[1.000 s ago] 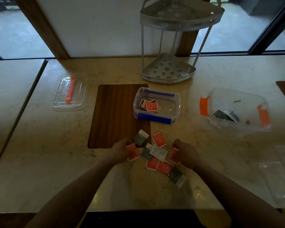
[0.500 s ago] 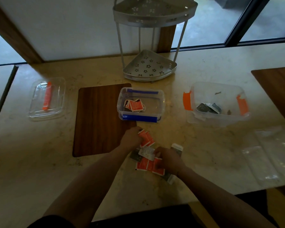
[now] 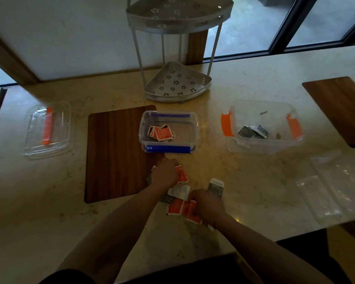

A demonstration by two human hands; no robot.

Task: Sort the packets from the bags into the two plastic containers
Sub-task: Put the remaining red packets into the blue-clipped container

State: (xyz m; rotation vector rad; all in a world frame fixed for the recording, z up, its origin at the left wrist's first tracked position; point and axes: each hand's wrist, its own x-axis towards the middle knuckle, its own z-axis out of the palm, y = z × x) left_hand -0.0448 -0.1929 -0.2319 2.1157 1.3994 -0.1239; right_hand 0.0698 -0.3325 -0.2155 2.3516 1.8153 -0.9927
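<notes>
A loose pile of small packets [image 3: 177, 198], orange, dark green and white, lies on the marble counter in front of me. My left hand [image 3: 166, 173] grips orange packets [image 3: 182, 174] at the pile's far edge. My right hand [image 3: 207, 204] curls over the near right of the pile, fingers on an orange packet [image 3: 193, 210]; a green-and-white packet [image 3: 216, 187] lies just beyond it. The blue-latched container [image 3: 190, 131] holds orange packets [image 3: 161, 133]. The orange-latched container [image 3: 263, 145] at right holds dark green packets [image 3: 252, 132].
A wooden mat [image 3: 119, 152] lies left of the blue-latched container, and another wooden mat [image 3: 340, 107] at far right. A metal corner rack [image 3: 177, 83] stands behind. A clear lid [image 3: 47, 130] with an orange clip rests far left. Empty clear bags [image 3: 334, 187] lie right.
My left hand gathered orange packets and moved up toward the blue-latched container. My right hand shifted left onto the near orange packets. The camera view swung right.
</notes>
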